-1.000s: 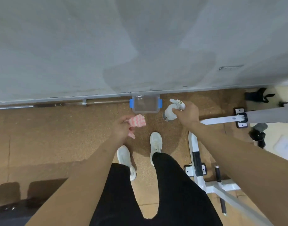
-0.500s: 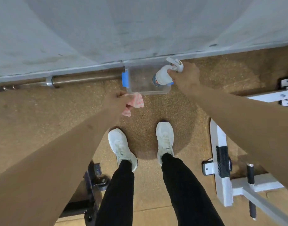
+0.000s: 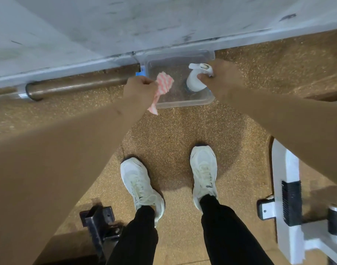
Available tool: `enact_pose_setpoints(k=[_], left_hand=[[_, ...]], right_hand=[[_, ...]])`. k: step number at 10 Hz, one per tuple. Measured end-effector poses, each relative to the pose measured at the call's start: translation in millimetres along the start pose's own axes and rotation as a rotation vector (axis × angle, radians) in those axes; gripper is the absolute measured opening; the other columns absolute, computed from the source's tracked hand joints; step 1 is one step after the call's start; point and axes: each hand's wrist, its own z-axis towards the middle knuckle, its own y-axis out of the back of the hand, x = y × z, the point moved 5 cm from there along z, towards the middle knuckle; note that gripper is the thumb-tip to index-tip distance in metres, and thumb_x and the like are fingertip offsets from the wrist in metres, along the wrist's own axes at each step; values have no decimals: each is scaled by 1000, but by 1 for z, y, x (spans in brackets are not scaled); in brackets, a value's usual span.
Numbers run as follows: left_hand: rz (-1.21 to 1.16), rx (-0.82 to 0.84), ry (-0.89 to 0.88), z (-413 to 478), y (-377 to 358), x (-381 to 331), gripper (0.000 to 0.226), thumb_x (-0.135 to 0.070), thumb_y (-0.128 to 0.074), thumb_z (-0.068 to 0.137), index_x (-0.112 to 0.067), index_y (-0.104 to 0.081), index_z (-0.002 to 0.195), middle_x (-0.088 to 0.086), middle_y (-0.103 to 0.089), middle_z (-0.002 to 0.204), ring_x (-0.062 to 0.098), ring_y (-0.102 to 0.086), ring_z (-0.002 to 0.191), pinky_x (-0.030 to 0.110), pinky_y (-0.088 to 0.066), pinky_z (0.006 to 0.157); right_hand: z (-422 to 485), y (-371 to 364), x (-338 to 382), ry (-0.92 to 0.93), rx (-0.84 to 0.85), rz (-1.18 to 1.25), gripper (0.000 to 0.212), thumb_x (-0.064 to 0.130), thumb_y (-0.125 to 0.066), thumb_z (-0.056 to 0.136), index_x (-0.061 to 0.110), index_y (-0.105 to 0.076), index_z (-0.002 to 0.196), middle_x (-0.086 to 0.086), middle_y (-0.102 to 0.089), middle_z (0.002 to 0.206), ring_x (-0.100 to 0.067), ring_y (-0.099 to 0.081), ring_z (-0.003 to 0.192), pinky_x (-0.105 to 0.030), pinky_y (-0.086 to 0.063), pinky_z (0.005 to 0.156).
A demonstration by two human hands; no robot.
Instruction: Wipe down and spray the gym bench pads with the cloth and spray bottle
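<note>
A pink-and-white striped cloth [image 3: 163, 85] is gripped in the left hand [image 3: 140, 89] over the near left edge of a clear plastic tub [image 3: 184, 103], set on the floor [image 3: 183, 131] against the wall [image 3: 125, 25]. A white spray bottle [image 3: 194, 82] is clasped by the right hand [image 3: 222, 79] within the tub's right side. A barbell [image 3: 77, 86] is seen lying along the wall, a white bench frame [image 3: 285, 169] at right.
</note>
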Motion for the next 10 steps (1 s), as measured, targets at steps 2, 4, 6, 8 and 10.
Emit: enact_pose_setpoints(k=[2,4,6,8,10], left_hand=[[130,-110,-80,31,-10,-21,26,-16,-51,91,-15,-77,94,1,-74,87,14,-65,73,30,-57,65],[222,-18,-51,54,-22,-22,22,-13,-54,95,-15,-75,100,-2,-73,92,12,-68,80,18,-54,68],[258,74,-2,36,-21,-2,27,-5,-47,92,-13,-72,91,-5,-59,77,17,-60,73,26,-49,58],[-35,178,68,-13,-15,20,16,-9,-67,89,-21,-72,100,5,-71,96,20,-69,80,39,-62,81],[-297,160,94,-85,20,24,11,-9,-70,89,-19,-73,91,8,-68,79,20,-59,72,40,-53,74]], right_hand=[[31,19,18,170,-13,-67,24,30,-67,95,11,-67,110,-12,-70,106,-31,-63,102,-35,-45,82],[42,23,24,250,-19,-42,27,29,-67,93,13,-70,115,-13,-72,106,-32,-64,100,-36,-48,84],[42,13,24,232,61,-33,27,25,-68,94,13,-64,118,-3,-64,107,-23,-56,96,-29,-40,80],[25,6,28,146,148,-35,51,20,-75,90,15,-54,136,-9,-64,127,-29,-62,110,-32,-47,93],[-41,32,30,-64,134,187,72,10,-69,94,14,-33,155,-1,-51,141,-22,-55,122,-27,-40,106]])
